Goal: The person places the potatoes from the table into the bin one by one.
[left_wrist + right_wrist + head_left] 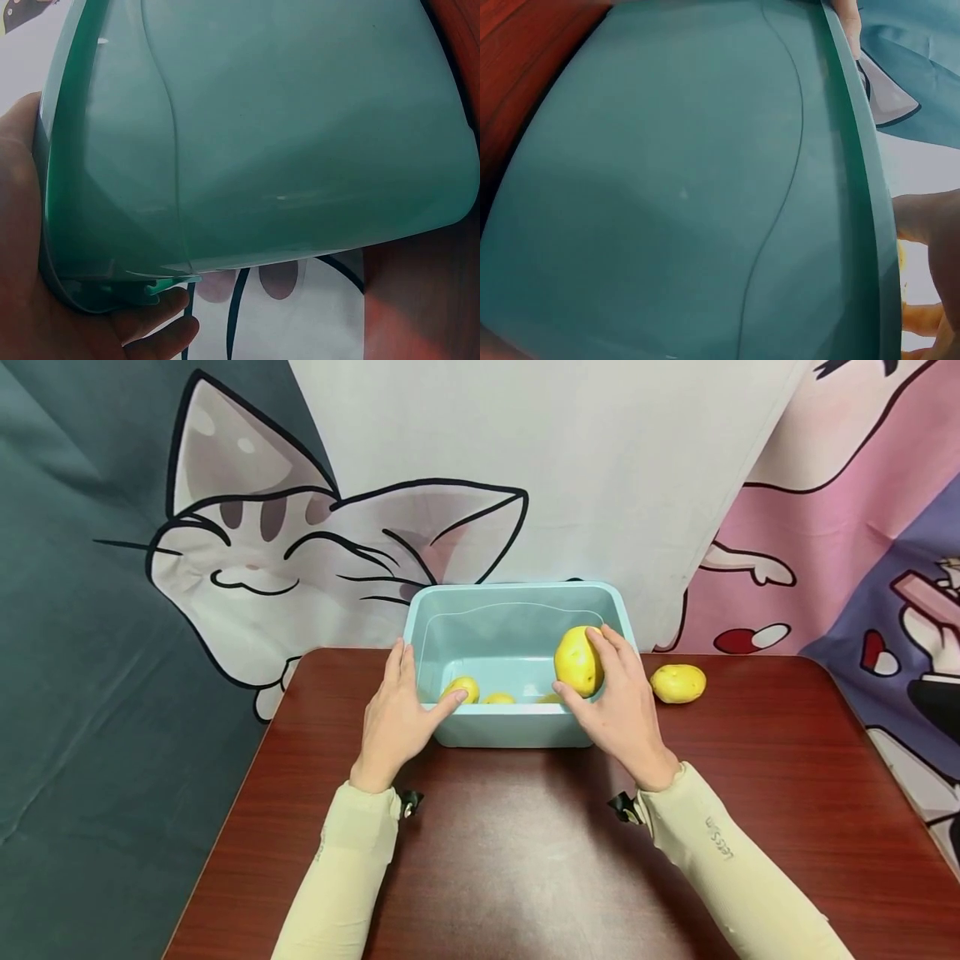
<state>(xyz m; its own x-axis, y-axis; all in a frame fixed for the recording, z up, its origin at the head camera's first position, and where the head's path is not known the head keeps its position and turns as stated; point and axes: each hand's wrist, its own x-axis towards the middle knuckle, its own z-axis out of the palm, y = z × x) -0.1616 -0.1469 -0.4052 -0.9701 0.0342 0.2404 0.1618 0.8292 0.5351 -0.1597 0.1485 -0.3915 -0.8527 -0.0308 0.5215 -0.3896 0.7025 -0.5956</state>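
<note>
A light blue plastic bin (pixel 517 728) stands at the back of the table, its front wall filling both wrist views. My left hand (pixel 396 722) grips its front left corner, thumb over the rim and fingers along the outer side. Between thumb and fingers, my right hand (pixel 621 714) holds a large yellow potato (pixel 576 660) above the right part of the bin. Smaller potatoes lie inside, one (pixel 463 687) near my left thumb and another (pixel 498 698) partly hidden by the front rim. In the right wrist view, the rim largely covers the held potato.
One more potato (pixel 678 683) lies on the dark red wooden table (pixel 510 852), to the right of the bin. Close behind the bin hangs a cloth (pixel 585 468) with cartoon cats.
</note>
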